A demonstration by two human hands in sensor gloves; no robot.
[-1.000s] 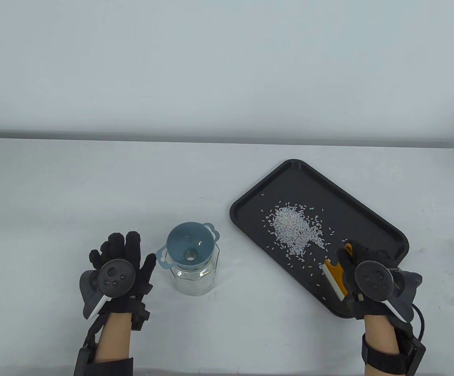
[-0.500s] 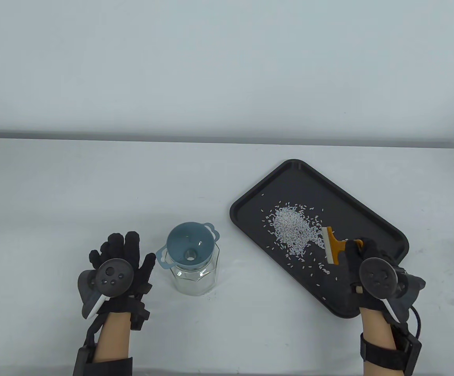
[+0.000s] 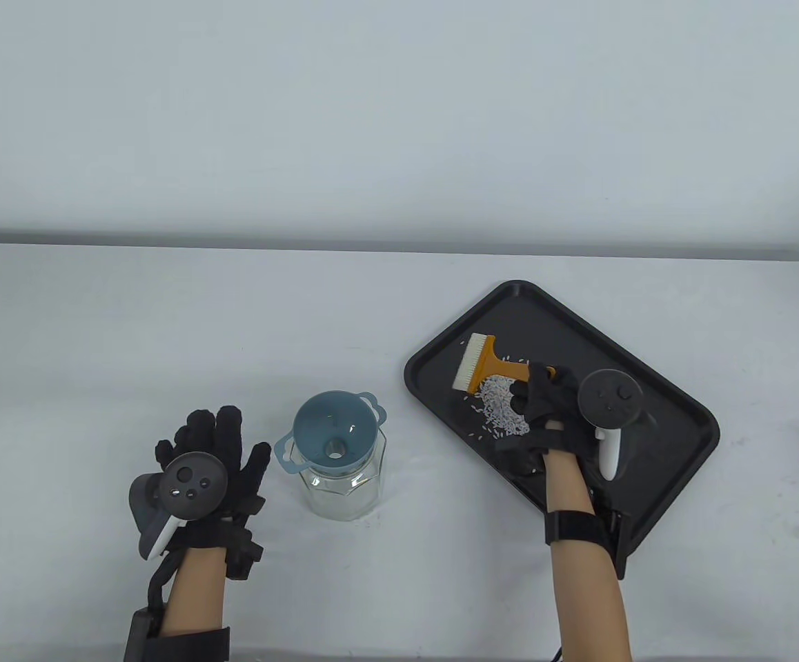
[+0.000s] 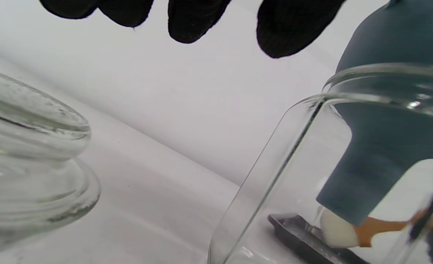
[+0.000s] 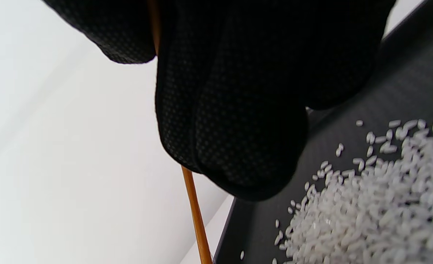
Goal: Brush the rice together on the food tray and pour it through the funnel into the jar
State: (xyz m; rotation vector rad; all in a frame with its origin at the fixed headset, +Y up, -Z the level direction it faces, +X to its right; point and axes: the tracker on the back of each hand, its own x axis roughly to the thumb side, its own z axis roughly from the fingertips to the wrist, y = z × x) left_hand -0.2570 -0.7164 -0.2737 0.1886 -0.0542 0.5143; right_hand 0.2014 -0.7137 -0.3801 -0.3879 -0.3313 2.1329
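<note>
The brush [image 3: 486,362] has crossed the tray: a second ago it sat low at the near right corner, half a second ago it was at the right edge of the rice, and now its white bristle head stands on the far left side of the pile, toward the tray's left rim. The right hand [image 3: 544,407] has travelled with it, moving from the near right corner to a spot over the middle of the tray [image 3: 675,407], and the wrist has rolled so the tracker now faces up and to the right. Its fingers are curled round the orange handle; in the right wrist view the gloved fingers [image 5: 234,110] fill the top of the frame with the thin orange handle showing beneath them.

The rice [image 3: 499,407] looks tighter than before. The loose grains that trailed off to the near right seem to be gathered in, though the hand now hides that part of the tray, so how clean it is cannot be told. A few strays still lie on the left side near the bristles.

The left hand [image 3: 210,458] has barely shifted. It rests flat on the table, fingers spread, just left of the jar [image 3: 341,486], touching nothing. The funnel [image 3: 334,441] sits in the jar's mouth and no rice shows in either.

Judging from this, the sweeping is being worked from a second side, probably pulling the left-hand strays back into the heap. Pouring has not begun.
</note>
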